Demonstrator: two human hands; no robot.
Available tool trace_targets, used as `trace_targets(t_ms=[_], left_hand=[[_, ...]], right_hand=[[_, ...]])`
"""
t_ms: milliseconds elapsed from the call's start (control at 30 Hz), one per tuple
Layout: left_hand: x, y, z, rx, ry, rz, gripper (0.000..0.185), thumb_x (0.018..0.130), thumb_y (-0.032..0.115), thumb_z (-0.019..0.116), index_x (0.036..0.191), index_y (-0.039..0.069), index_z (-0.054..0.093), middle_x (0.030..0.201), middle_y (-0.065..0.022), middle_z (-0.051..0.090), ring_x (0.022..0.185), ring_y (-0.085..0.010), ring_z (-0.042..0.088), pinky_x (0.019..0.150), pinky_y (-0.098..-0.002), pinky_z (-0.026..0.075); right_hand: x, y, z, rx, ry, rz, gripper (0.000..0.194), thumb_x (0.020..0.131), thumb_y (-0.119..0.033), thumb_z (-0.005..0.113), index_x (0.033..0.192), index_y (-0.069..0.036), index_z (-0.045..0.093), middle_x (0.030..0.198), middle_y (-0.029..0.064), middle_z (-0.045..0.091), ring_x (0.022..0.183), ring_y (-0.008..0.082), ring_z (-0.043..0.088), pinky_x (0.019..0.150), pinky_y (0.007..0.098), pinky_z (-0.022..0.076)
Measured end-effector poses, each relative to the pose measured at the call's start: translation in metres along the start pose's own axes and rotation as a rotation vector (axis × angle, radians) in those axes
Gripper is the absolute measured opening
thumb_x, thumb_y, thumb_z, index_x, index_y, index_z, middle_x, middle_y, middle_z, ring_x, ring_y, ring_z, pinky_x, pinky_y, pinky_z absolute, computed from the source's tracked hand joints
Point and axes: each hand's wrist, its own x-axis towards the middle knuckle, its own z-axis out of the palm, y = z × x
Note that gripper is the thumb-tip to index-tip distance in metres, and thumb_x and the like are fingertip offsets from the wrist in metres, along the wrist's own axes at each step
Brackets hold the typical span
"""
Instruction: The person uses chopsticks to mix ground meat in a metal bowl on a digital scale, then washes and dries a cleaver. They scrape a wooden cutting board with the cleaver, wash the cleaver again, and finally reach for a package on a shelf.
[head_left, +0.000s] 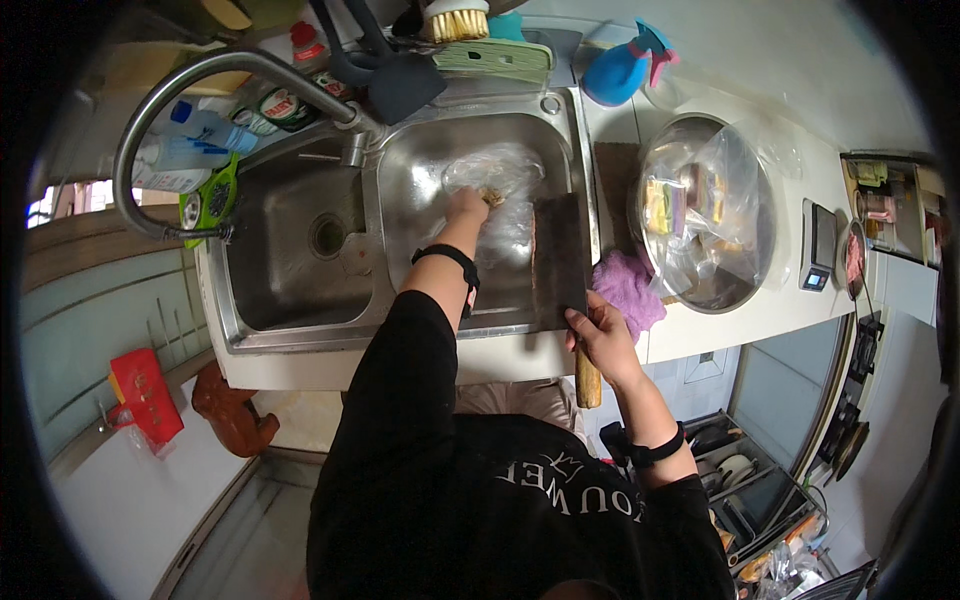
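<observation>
My left hand (466, 205) reaches into the right basin of a stainless steel sink (420, 142). Its fingers are curled around a small brown item (492, 196), too small to name. Beside and beneath that hand lies a crumpled clear plastic bag (510, 166). At the basin's right front side, my right hand (606, 339) grips a cleaver where handle and blade meet. The cleaver's broad dark blade (559, 259) points away from me over the basin's right side, and its wooden handle (589, 386) extends toward me past the counter edge.
A metal bowl (761, 281) holding plastic bags stands on the right counter, with a purple cloth (630, 289) beside it. A kitchen scale (817, 244) is farther right. The faucet (161, 82) arches over the left basin (277, 277). A blue spray bottle (616, 71) stands behind.
</observation>
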Motion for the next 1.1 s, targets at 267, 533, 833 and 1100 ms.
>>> trace_targets(t_ms=[267, 533, 833, 1100], left_hand=[[-0.040, -0.016, -0.051, -0.300, -0.008, 0.207, 0.025, 0.080, 0.020, 0.067, 0.097, 0.001, 0.065, 0.099, -0.0147, 0.067, 0.085, -0.0270, 0.065, 0.072, -0.0347, 0.050], [-0.122, -0.049, -0.110, -1.052, -0.262, 0.238, 0.027, 0.077, 0.015, 0.074, 0.094, -0.001, 0.061, 0.090, -0.0075, 0.064, 0.082, -0.0137, 0.060, 0.074, -0.0250, 0.046], [-0.115, -0.057, -0.080, -0.677, -0.078, 0.259, 0.025, 0.079, 0.013, 0.071, 0.096, -0.001, 0.059, 0.090, -0.0073, 0.065, 0.081, -0.0142, 0.062, 0.072, -0.0251, 0.048], [-0.177, -0.044, -0.115, -1.222, -0.462, 0.186, 0.017, 0.084, 0.013, 0.066, 0.095, 0.003, 0.058, 0.094, -0.0065, 0.063, 0.085, -0.0129, 0.061, 0.076, -0.0245, 0.048]], right_hand=[[0.008, -0.002, 0.003, 0.037, 0.014, -0.055, 0.008, 0.093, -0.009, 0.051, 0.099, -0.003, 0.052, 0.070, -0.0012, 0.052, 0.055, 0.0070, 0.051, 0.051, 0.0213, 0.0399], [0.049, -0.003, 0.019, 0.111, -0.008, -0.126, 0.006, 0.093, -0.008, 0.052, 0.098, -0.005, 0.052, 0.075, -0.0018, 0.053, 0.057, 0.0086, 0.053, 0.053, 0.0216, 0.0404], [0.073, 0.007, 0.032, 0.092, 0.095, -0.084, 0.010, 0.093, -0.010, 0.053, 0.098, -0.002, 0.051, 0.070, -0.0014, 0.051, 0.056, 0.0077, 0.052, 0.048, 0.0217, 0.0370], [0.070, 0.006, 0.037, 0.143, 0.011, -0.153, 0.011, 0.093, -0.010, 0.052, 0.101, -0.003, 0.052, 0.071, -0.0014, 0.053, 0.056, 0.0074, 0.052, 0.050, 0.0212, 0.0406]])
